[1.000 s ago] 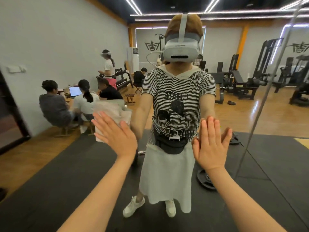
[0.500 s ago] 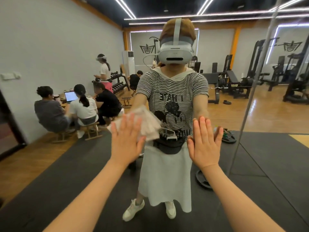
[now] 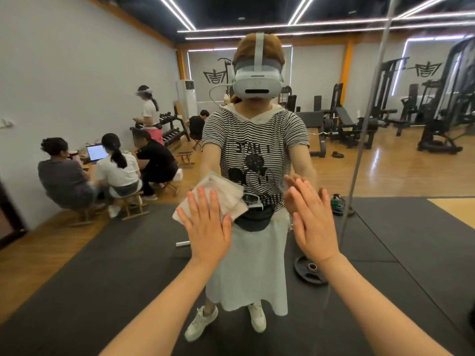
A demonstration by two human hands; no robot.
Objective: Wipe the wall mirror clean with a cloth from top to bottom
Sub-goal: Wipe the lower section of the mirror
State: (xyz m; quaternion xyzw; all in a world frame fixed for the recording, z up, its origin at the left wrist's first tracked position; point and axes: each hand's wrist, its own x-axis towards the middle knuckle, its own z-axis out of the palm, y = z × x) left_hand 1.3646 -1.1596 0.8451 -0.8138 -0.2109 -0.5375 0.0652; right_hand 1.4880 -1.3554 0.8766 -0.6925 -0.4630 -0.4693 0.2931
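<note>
The wall mirror (image 3: 401,227) fills the view and reflects me and the gym behind. My left hand (image 3: 207,227) lies flat, fingers straight, pressing a pale crumpled cloth (image 3: 221,195) against the glass at waist height of my reflection. The cloth sticks out above and to the left of the fingers. My right hand (image 3: 312,224) is flat with straight fingers against the mirror, just right of the left hand, with its reflection meeting it.
A vertical seam (image 3: 359,160) between mirror panels runs just right of my right hand. The reflection shows several seated people at the left, weight machines at the right, a black floor mat and a weight plate (image 3: 309,272) on it.
My left hand has slid the cloth rightward and down across the glass, from the left side to the middle. My right hand has stayed pressed at about the same spot.
</note>
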